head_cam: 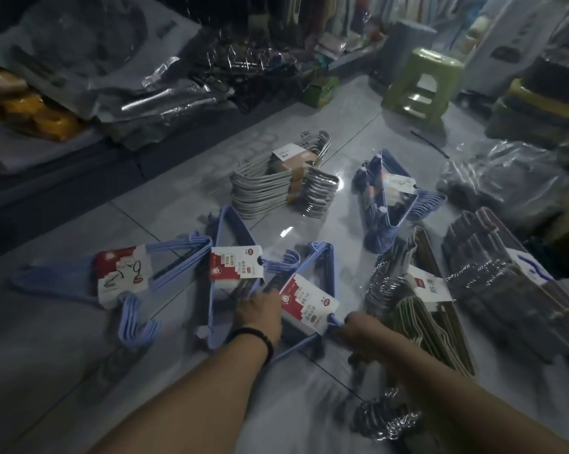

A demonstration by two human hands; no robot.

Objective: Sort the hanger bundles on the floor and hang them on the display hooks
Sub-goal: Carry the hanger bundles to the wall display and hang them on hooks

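Observation:
Several hanger bundles lie on the tiled floor. Three blue bundles with red-and-white labels sit in the near row: one at the left, one in the middle, one on the right. My left hand grips the lower edge of the middle blue bundle. My right hand holds the near corner of the right blue bundle. Farther off lie a grey bundle and another blue bundle. Dark wooden bundles lie on the right. No display hooks are visible.
A green plastic stool stands at the back right. A low shelf with wrapped goods runs along the left. Plastic-wrapped goods sit at the right. More metal hanger hooks lie under my right forearm.

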